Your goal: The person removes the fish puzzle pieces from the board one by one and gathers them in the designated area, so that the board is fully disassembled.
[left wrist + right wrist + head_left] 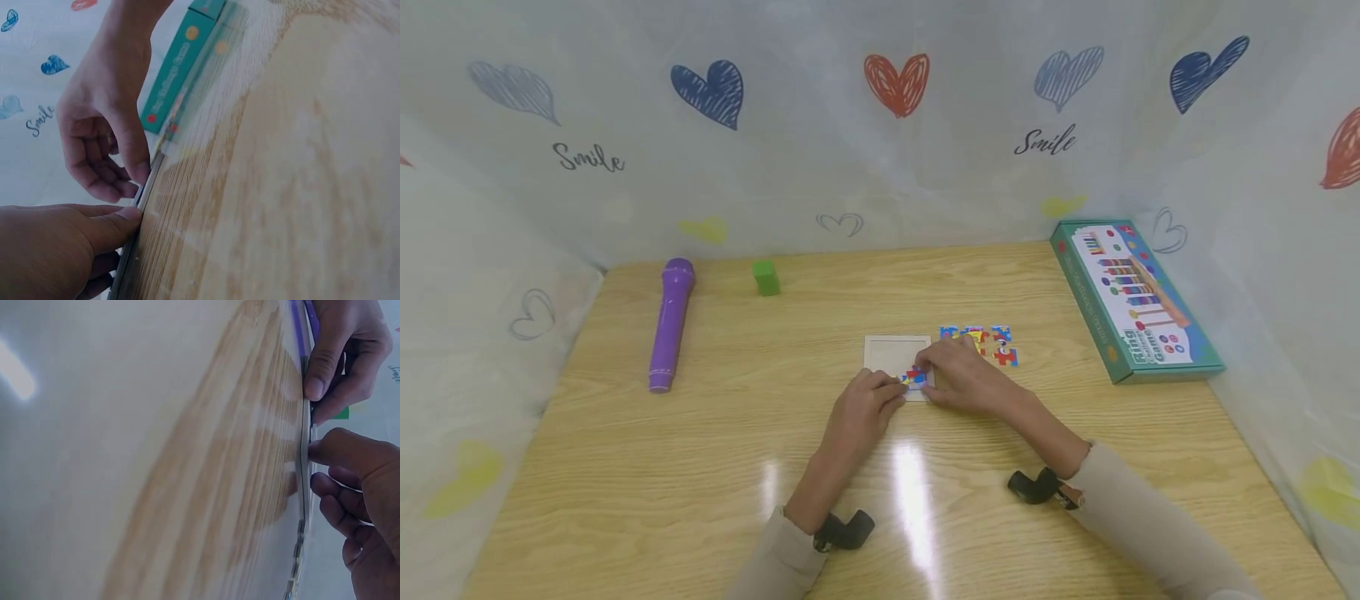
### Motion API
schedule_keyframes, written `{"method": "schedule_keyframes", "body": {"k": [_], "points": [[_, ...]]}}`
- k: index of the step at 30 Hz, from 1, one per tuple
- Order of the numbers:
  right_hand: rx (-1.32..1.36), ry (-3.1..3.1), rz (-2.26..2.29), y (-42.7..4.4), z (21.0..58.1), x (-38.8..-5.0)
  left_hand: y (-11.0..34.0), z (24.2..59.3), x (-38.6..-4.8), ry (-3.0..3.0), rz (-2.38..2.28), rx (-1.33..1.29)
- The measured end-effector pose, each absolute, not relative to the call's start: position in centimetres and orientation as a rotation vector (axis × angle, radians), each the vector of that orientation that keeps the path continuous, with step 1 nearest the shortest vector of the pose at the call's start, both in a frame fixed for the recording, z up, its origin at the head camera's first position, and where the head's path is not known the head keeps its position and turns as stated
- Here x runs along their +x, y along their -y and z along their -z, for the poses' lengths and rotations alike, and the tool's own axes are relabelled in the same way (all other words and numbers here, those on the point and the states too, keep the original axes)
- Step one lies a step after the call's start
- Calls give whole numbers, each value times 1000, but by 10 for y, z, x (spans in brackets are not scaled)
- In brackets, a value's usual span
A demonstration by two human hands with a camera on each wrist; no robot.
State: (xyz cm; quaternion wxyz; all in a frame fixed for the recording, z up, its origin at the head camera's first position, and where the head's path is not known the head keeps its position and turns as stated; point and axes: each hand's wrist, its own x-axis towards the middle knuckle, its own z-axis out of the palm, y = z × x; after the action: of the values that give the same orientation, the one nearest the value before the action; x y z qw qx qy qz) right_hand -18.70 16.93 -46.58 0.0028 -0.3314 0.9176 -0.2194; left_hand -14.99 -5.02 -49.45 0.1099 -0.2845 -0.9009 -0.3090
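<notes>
Head view: fingers of the left hand (pixel 859 414) grip the tray (pixel 887 353) near-left, seemingly steadying it; the right hand (pixel 964 377) touches puzzle pieces (pixel 915 379) inside, pinch unclear.

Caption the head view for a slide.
Left hand and right hand at jigsaw pieces in a puzzle tray, between a purple toy microphone and a Ring Challenge Game box.

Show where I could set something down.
The wooden tabletop is bare between the purple toy microphone and pale square puzzle tray, and between the colourful jigsaw pieces and green cardboard box. Crowded: the tray, with left hand, right hand and pieces close by.
</notes>
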Motion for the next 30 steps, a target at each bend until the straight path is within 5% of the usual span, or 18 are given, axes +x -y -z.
{"method": "schedule_keyframes", "body": {"k": [30], "points": [[-888,-2902,758,-173,456,-185,50,494,-149,2590,950,-846]]}}
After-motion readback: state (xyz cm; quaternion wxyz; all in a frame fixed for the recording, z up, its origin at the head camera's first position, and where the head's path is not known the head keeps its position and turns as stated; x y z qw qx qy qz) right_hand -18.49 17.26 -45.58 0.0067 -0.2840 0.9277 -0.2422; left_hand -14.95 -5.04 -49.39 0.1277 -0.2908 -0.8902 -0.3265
